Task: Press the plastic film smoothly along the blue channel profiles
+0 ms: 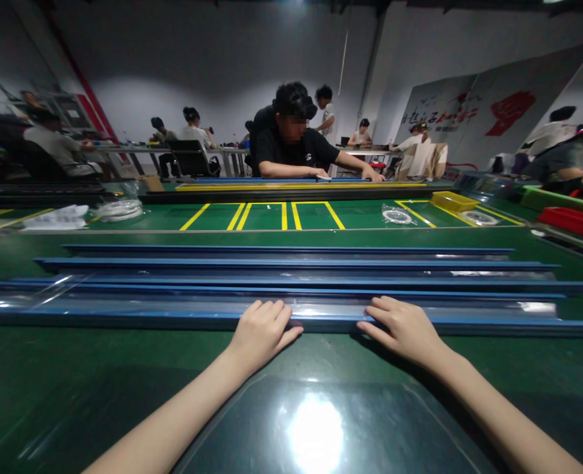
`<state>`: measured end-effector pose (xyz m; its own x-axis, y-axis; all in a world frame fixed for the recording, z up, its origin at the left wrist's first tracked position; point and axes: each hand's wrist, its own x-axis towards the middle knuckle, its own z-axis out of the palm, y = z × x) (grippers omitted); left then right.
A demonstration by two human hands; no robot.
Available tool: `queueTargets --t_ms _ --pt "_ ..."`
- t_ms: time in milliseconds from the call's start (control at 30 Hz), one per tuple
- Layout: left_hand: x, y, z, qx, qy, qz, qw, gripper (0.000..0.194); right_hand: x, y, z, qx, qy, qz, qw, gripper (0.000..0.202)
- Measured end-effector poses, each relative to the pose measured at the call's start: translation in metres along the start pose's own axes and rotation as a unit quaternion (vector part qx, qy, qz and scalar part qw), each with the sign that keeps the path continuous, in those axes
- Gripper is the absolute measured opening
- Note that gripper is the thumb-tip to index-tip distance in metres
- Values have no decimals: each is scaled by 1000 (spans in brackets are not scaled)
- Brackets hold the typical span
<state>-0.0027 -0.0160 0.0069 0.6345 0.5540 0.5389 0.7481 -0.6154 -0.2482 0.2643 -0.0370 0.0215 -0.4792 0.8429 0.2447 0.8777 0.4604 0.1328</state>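
Over at the back right I spot a grey panel (pixel 555 79), black and red Chinese characters (pixel 458 116) running across it beside a red fist sign (pixel 511 113), too blurred for me to read! Opposite me, a black shirt (pixel 272 148) shows a small white mark (pixel 308 157), too tiny to make out!

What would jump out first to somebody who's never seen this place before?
Probably the long blue channels lying across the green table, with the left hand and right hand at the near edge of the front one. Below them, a white glare shines at the bottom centre. Farther back, a person in black leans over the work, and a red fist marks the upper right.
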Motion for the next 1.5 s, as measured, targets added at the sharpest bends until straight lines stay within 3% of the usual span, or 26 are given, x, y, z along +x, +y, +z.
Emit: queueTargets --t_ms 767,1100,1500 --pt "-1 -1 1 -6 -2 -3 1000 30 0 0 0 6 2 6 1000 35" --pt "-1 0 1 -11 -16 -11 1000 30 0 1 0 79 16 50 995 31" --pt "0 1 1 -6 4 -15 1000 29 -2 4 2 175 61 59 981 29"
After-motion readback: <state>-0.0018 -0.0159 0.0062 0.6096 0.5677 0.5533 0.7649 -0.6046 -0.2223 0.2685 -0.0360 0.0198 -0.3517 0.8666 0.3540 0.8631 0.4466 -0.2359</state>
